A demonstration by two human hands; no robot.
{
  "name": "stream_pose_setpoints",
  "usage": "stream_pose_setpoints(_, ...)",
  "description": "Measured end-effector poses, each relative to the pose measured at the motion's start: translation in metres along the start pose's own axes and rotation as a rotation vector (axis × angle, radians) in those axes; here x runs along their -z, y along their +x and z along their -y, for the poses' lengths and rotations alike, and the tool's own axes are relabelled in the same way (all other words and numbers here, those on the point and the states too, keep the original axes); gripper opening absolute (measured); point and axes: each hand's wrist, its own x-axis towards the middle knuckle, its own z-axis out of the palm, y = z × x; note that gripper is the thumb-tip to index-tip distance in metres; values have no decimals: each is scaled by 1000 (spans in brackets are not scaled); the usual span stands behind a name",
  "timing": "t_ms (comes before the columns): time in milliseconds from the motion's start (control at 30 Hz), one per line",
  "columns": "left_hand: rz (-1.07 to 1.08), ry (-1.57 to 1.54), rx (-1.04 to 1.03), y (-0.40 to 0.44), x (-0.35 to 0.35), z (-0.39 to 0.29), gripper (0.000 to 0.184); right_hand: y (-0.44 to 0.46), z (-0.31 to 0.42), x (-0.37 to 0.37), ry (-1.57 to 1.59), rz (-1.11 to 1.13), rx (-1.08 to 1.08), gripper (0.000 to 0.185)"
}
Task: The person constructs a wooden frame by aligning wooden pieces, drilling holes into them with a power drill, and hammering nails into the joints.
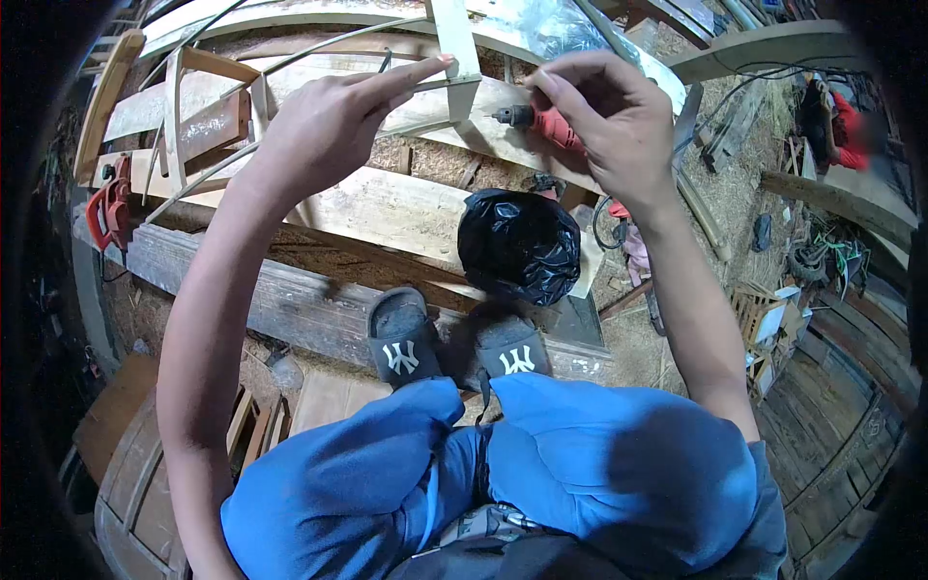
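My left hand (pixel 324 121) reaches over a thin wooden frame, its index finger stretched along a narrow wooden strip (pixel 454 81). The strip meets a pale upright board (pixel 454 34) at a corner, and the other fingers curl round the strip. To the right, my right hand (pixel 619 121) is raised with thumb and index finger pinched together. Whatever is between those fingertips is too small to make out. Just below and behind it lies a red drill (pixel 553 126) with a black chuck, partly hidden by the hand.
A black bag-lined bucket (pixel 519 246) stands in front of my sandals (pixel 404 333). On the left a red power tool (pixel 110 208) rests on a grey plank (pixel 290 300). Long boards, sawdust and cables cover the floor. A person in red (pixel 851 135) is at far right.
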Motion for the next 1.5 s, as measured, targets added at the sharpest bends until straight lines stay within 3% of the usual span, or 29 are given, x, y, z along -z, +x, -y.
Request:
stream_pose_setpoints(133,-57,-30,-29,1,0,0,63,21,-3,-21,-156,-15,217,15)
stream_pose_setpoints(200,-47,-35,-19,1,2,-2,63,27,-3,-27,-331,65,429,16)
stream_pose_setpoints(433,-71,-40,-40,2,-1,4,56,36,-11,-27,-488,50,693,15)
stream_pose_setpoints(567,-66,-80,-38,1,-1,3,55,36,-12,-25,-475,62,616,16)
stream_pose_setpoints(1400,-135,-55,-88,2,-3,4,53,49,-11,-20,-608,250,863,25)
stream_pose_setpoints(1500,-95,-32,-71,2,-1,3,67,49,-12,-20,-607,257,860,25)
